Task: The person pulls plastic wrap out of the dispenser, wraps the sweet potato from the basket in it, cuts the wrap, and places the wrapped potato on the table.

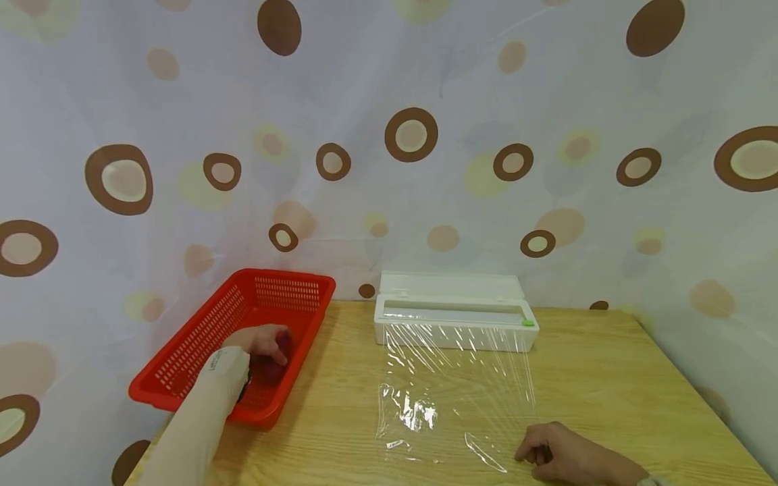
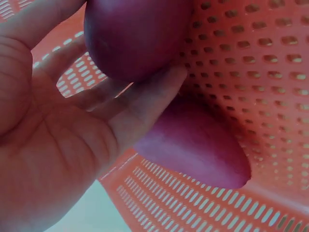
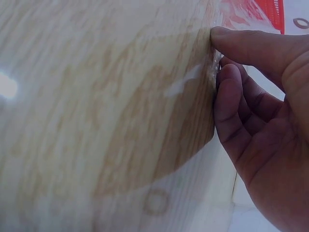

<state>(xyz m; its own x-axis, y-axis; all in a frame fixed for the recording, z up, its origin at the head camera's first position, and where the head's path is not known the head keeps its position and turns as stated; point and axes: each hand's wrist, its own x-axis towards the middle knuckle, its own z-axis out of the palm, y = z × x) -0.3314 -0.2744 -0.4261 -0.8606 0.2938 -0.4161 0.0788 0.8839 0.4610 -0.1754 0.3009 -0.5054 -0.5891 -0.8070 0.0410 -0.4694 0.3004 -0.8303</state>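
Note:
Inside the red basket (image 1: 286, 273), my left hand (image 1: 261, 341) grips a smooth purple oval vegetable (image 2: 137, 36), thumb and fingers around it. Below those fingers, a second purple vegetable (image 2: 198, 142) with a tapered end lies against the basket's perforated wall. A sheet of clear cling film (image 1: 450, 405) stretches from the white dispenser box (image 1: 456, 336) over the wooden table. At the film's near right corner, my right hand (image 1: 568, 452) pinches the edge, with the thumb tip at the film and the other fingers curled.
The dispenser's lid (image 1: 452, 285) stands raised at the back, and a small green piece (image 1: 527, 323) sits on the box's right end. A patterned curtain (image 1: 462, 135) hangs right behind the wooden table (image 1: 608, 378). The basket stands at the table's left edge.

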